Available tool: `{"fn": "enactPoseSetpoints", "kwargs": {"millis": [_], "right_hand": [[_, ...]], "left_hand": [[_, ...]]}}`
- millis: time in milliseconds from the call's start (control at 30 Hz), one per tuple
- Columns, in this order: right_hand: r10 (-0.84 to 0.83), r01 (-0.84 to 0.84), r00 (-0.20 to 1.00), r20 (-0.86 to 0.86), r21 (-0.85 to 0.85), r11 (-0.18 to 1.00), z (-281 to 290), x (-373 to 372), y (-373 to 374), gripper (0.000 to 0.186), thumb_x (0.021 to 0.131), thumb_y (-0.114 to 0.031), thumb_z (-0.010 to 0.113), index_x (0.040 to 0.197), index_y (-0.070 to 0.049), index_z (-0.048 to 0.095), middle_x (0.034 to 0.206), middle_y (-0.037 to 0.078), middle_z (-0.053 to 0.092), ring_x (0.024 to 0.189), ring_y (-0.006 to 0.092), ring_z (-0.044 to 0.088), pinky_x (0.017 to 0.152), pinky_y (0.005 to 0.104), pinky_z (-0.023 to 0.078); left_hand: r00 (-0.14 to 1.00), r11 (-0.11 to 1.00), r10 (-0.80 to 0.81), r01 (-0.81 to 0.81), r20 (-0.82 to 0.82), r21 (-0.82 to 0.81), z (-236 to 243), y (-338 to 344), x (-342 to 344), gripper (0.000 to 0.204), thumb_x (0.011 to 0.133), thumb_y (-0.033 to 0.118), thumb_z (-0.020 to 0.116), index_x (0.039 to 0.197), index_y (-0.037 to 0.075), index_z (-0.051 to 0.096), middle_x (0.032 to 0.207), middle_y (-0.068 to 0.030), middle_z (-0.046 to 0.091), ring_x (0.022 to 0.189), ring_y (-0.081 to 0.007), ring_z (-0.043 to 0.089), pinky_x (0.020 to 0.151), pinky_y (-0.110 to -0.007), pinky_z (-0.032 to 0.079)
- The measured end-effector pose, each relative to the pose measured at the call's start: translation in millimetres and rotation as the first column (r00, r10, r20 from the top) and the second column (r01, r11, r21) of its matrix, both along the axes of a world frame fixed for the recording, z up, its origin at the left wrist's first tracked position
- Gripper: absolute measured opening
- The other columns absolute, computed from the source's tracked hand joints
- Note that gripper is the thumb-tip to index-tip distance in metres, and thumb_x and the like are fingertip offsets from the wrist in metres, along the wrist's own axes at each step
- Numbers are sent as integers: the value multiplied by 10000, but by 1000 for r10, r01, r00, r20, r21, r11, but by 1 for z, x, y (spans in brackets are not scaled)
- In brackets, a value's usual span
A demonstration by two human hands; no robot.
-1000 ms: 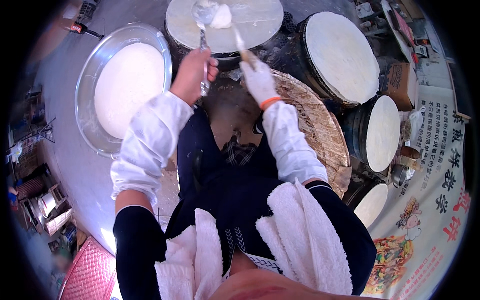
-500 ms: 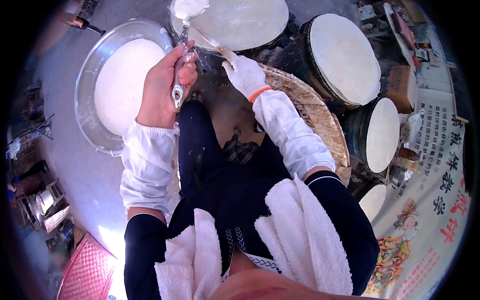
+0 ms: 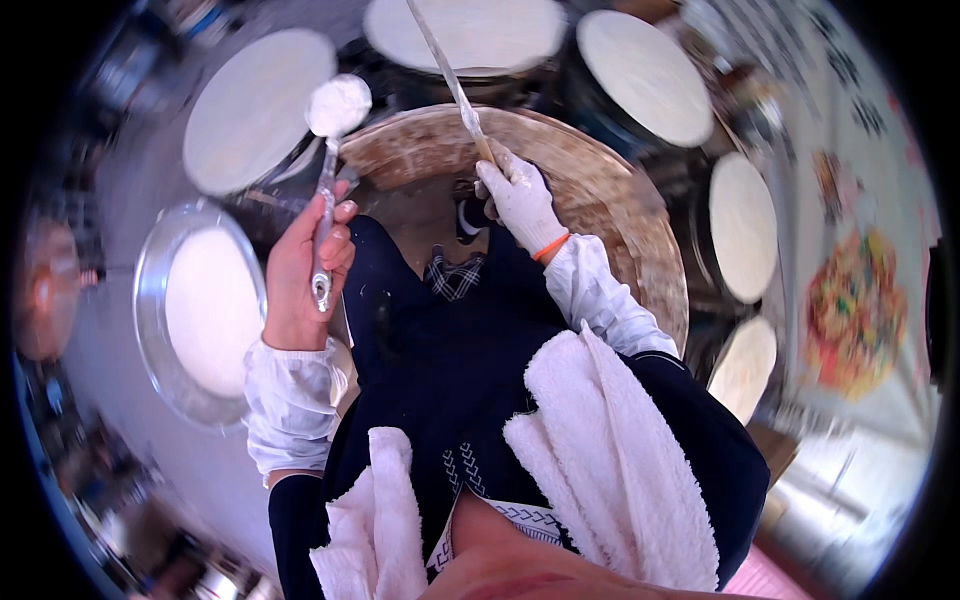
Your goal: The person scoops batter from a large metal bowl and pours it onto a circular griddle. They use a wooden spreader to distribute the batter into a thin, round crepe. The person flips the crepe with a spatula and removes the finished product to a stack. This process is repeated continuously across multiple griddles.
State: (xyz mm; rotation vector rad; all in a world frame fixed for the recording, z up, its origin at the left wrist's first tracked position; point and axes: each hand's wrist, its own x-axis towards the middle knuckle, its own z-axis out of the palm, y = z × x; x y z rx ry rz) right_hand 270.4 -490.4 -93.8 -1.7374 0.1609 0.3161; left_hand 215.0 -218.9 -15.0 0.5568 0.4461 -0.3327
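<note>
My bare left hand [image 3: 312, 245] is closed round the handle of a metal ladle [image 3: 340, 105] heaped with white batter. The ladle's bowl appears beside the right edge of the left round griddle [image 3: 250, 110], which has a white sheet of batter on it. A white glove with an orange cuff covers my right hand [image 3: 520, 192], closed on the wooden handle of a long thin spatula [image 3: 447, 75]. The spatula's blade points away from me, across the far griddle [image 3: 470, 35]. At left, a metal basin [image 3: 150, 290] holds white batter [image 3: 210, 310].
A worn, curved wooden ledge [image 3: 600, 215] arcs round in front of me and to my right. More white-topped griddles [image 3: 645, 75] on dark drums stand beyond it. A printed banner [image 3: 800, 330] lies along the right. White towels [image 3: 620, 450] hang over my shoulders.
My view has swung to the right, bringing more griddles and the ledge round in front. The basin now sits lower at the left. Both hands keep their tools; the spatula points more straight ahead.
</note>
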Motion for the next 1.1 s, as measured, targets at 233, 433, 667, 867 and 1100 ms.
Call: {"fn": "enactPoseSetpoints", "kwargs": {"millis": [233,433,667,867,1100], "right_hand": [[-134,326,921,-366,534,780,108,-145,-62,237,981,-283,590,1015,-55,643,717,24,591,456,101,512,389,243,402],[-141,352,932,-333,744,568,106,-194,-50,248,991,-288,565,944,-53,629,691,5,538,437,79,450,388,237,372],[-443,494,858,-261,654,573,96,-231,-78,473,977,-494,576,902,-43,697,732,62,654,518,135,597,442,251,471],[-882,903,416,-223,212,373,30,-281,-194,339,970,-356,569,983,-54,722,789,67,669,577,132,622,497,276,511],[-876,450,177,448,-829,-332,-49,-324,-370,394,897,-257,583,1277,-154,598,1183,135,658,1105,313,634,912,467,499]], "left_hand": [[841,838,-538,541,60,-70,-15,-101,2,398,1064,319,495,1227,-43,516,1158,-229,657,522,-69,456,464,-191,390],[614,622,-783,769,100,149,-1,-164,-11,440,1072,337,480,1295,-42,510,1208,-199,639,575,-28,468,487,-163,399],[366,375,-926,917,89,132,-15,-231,2,309,1019,104,549,1291,-42,546,961,-84,667,542,-24,435,463,-173,357],[229,232,-973,959,37,162,3,-306,6,294,1019,80,520,1283,-48,538,986,-94,645,555,-34,437,484,-181,359],[116,118,-993,991,29,60,14,-385,5,299,1028,89,490,1292,-46,528,1020,-85,624,562,-18,411,489,-162,352]]}}
